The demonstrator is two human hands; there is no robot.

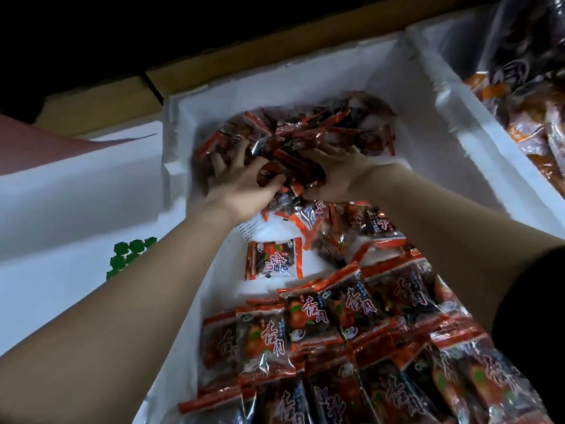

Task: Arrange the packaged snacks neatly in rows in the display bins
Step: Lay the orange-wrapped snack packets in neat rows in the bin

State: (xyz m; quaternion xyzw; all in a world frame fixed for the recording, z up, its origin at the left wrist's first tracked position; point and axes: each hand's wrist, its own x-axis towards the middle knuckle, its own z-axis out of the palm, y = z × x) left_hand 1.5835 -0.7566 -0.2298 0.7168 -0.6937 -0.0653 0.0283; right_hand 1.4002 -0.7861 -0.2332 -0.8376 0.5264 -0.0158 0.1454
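So left hand and right hand both curl round a clump of loose packets; next up, probably laying them flat beside the neat rows.

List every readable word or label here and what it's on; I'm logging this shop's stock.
"杏肉": large characters on the rowed packets.
"杏肉", seen upside down: lone packet.
Small print on both: too blurred to read.
Loose packets at the far end: blurred, unreadable.
Round logo on the clear bag: unreadable.
Orange packets: unreadable.
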